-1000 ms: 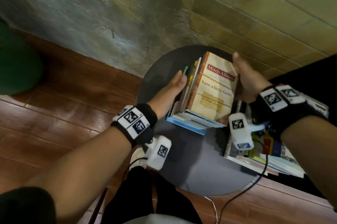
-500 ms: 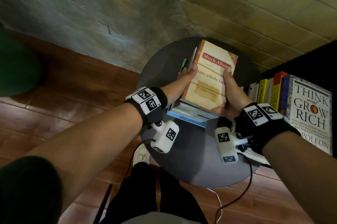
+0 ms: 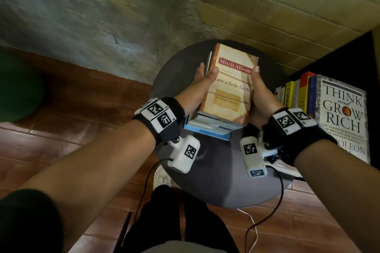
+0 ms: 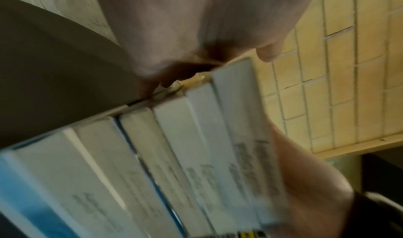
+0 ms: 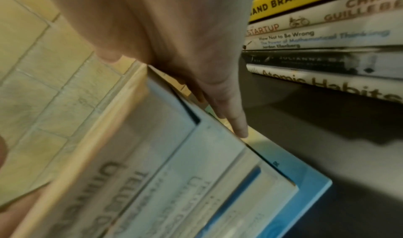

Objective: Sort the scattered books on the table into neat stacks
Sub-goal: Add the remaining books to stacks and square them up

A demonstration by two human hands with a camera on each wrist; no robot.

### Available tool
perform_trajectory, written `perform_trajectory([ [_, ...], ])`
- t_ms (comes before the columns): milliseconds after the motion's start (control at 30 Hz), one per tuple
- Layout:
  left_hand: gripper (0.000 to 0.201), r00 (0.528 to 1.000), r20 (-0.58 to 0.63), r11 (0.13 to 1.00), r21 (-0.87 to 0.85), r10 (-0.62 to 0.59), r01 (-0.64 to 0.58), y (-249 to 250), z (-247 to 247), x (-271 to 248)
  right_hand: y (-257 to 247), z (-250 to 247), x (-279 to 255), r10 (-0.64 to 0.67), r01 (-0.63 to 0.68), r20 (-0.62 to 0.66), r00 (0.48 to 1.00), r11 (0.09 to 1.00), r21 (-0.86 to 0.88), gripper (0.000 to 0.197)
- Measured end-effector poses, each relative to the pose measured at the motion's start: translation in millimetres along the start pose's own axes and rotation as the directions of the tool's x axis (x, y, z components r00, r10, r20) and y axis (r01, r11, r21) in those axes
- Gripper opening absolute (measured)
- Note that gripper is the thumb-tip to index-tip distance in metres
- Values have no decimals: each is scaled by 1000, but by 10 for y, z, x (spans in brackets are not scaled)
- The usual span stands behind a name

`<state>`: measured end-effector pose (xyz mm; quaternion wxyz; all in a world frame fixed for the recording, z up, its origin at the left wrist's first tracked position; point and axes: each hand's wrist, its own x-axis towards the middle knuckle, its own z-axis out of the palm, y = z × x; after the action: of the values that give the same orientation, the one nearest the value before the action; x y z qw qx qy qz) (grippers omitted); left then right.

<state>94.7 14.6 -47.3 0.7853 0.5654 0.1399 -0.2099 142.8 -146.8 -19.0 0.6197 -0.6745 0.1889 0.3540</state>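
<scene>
A stack of books point(image 3: 211, 127) stands on the round dark table point(image 3: 216, 180), with a tan "have a little faith" book point(image 3: 230, 88) on top and a blue book at the bottom. My left hand point(image 3: 200, 86) presses the stack's left side, thumb on the top cover. My right hand point(image 3: 261, 96) presses the right side the same way. The left wrist view shows the left hand point(image 4: 185, 35) with fingers reaching down beside the pale page edges point(image 4: 174, 155). In the right wrist view the right hand's fingers point(image 5: 229, 112) lie straight along the stack point(image 5: 174, 164).
A dark shelf at the right holds "Think and Grow Rich" point(image 3: 341, 117) facing out and a row of upright spines point(image 3: 298, 96); the right wrist view shows those spines point(image 5: 327, 35). A tiled wall runs behind the table. Cables hang from the table's near edge.
My right hand came off the top book's far corner and now lies along the stack's right side. The left hand slid farther along the left side. The top book sits straighter.
</scene>
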Motion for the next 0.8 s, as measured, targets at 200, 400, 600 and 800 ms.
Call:
perform_trajectory([
  [200, 64, 998, 44, 995, -93, 49, -45, -41, 118, -63, 8, 2, 20, -10, 10, -6, 1000, 1000, -1, 65],
  [400, 81, 999, 9, 999, -8, 35, -35, 44, 41, 0, -55, -40, 33, -3, 2, 21, 1000, 999, 38, 64],
  [600, 68, 1000, 18, 999, 44, 13, -14, 150, 66, 64, -66, -4, 19, -20, 16, 54, 998, 997, 72, 63],
  [800, 114, 996, -44, 996, 32, -82, 83, -172, -175, 112, 104, -123, 55, 63, -70, 34, 997, 957, 283, 73],
])
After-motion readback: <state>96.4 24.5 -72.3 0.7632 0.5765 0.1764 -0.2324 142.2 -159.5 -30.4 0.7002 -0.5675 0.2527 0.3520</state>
